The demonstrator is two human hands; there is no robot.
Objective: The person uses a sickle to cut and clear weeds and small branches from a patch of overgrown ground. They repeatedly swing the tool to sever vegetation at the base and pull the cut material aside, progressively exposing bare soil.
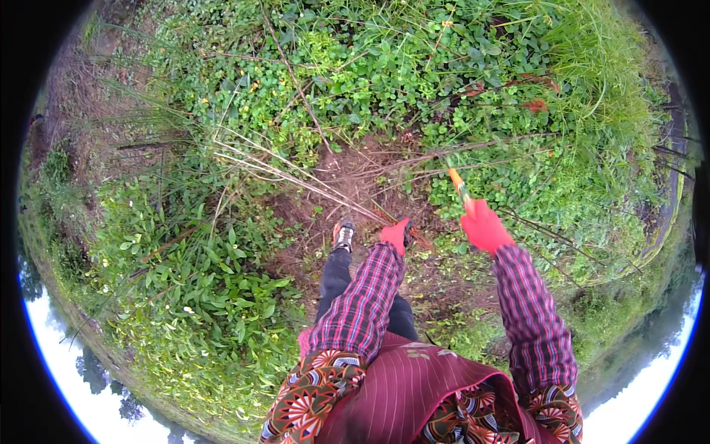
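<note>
My left hand point(395, 235), in a red glove, grips a bundle of long pale stems point(299, 178). The stems fan out to the upper left over the ground. Short reddish ends, perhaps roots point(424, 241), show just right of that glove. Farther right, my right hand point(486, 228) is raised in a matching red glove. It is shut on a hand tool point(459, 184) with an orange, yellow and green part that points away from me. Blur hides the tool's far end, so its kind is not settled.
Brown soil point(363, 158) with dry stalks lies ahead of my shoe point(344, 235). Low leafy plants point(360, 72) spread beyond it. A leafy bush point(227, 277) stands at left, and tall grass point(588, 61) at upper right. Loose reddish roots point(535, 105) lie among the plants.
</note>
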